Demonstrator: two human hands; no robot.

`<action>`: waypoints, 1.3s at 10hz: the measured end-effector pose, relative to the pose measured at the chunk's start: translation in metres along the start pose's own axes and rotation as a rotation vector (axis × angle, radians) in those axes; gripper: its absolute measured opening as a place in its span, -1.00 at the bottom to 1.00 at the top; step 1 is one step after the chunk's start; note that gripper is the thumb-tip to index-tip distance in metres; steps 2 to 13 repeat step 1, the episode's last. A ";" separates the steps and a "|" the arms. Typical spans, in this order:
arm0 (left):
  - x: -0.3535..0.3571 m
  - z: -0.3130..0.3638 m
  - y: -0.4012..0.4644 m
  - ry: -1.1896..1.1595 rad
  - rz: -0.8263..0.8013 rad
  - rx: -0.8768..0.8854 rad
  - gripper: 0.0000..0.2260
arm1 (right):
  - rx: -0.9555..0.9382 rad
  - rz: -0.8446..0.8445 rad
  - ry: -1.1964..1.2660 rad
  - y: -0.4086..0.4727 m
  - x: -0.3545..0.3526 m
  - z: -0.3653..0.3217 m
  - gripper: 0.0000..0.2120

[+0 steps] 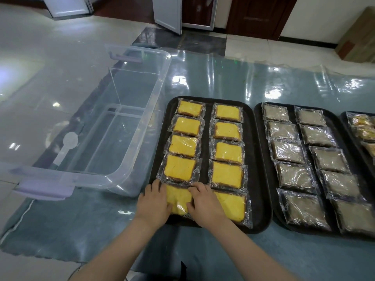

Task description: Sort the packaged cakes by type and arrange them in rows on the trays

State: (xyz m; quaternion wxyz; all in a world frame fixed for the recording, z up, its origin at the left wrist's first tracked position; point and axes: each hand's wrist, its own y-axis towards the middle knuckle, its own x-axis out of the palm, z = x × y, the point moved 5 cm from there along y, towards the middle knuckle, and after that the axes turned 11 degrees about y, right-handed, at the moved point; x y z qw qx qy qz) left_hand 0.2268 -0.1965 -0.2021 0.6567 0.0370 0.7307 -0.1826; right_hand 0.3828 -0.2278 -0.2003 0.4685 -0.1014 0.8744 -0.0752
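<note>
A dark tray (257, 159) holds two rows of wrapped yellow cakes. My left hand (153, 201) and my right hand (205, 201) both lie on the nearest yellow cake (179, 199) of the left row, fingers laid flat on its wrapper at either side. Beside it, the right row ends with another yellow cake (233, 205). A second dark tray (272, 199) to the right carries two rows of wrapped grey-brown cakes (292, 175). A third tray (349, 126) at the far right edge holds mixed yellow-brown cakes, mostly cut off.
A clear plastic storage bin (101, 126) with lilac handles stands left of the trays with no cakes in it. The table has a blue cloth under a shiny clear sheet (223, 78). A cardboard box (359, 37) sits at the far right on the floor.
</note>
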 end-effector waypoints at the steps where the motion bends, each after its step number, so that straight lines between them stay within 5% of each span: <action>1: -0.006 0.001 0.003 0.006 -0.020 -0.021 -0.38 | -0.019 -0.029 0.003 -0.007 -0.004 -0.001 -0.53; 13: -0.006 0.001 0.003 0.006 -0.020 -0.021 -0.38 | -0.019 -0.029 0.003 -0.007 -0.004 -0.001 -0.53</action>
